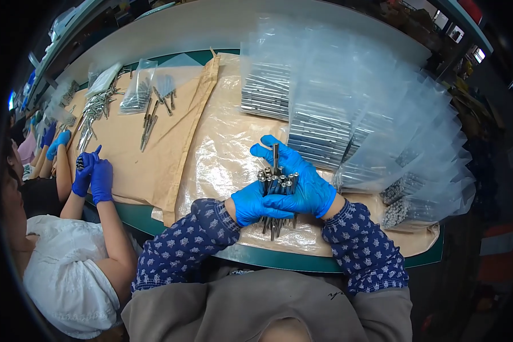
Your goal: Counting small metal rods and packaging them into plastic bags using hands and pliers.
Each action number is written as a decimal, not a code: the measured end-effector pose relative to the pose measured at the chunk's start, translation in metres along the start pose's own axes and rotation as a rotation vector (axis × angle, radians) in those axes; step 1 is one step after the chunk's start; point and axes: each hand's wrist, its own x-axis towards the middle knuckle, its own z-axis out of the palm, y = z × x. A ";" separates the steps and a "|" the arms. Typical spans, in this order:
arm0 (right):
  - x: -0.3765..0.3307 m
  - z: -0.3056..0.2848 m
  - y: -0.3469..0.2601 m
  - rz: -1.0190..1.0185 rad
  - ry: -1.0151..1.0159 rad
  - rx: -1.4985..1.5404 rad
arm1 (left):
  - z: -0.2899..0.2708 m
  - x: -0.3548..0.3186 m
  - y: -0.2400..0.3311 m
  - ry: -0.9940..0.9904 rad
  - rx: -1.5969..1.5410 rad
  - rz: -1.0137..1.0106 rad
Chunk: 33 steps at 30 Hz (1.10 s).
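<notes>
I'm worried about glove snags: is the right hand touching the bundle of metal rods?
Touching. The head view shows the right hand against the side of the bundle of metal rods, with no gap between.

A pale panel (211, 33) stands behind the green table (285, 261).

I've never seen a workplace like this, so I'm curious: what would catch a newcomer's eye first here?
Probably the bright blue gloves in the middle, where the left hand and right hand hold a bundle of metal rods between them. Next, the clear plastic bags of rods fanned across the table's right side. At left, a neighbour's darker-gloved hands are close together.
</notes>
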 end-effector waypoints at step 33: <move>0.015 -0.037 -0.086 -0.037 0.463 0.121 | -0.010 0.008 -0.011 0.186 -0.416 0.199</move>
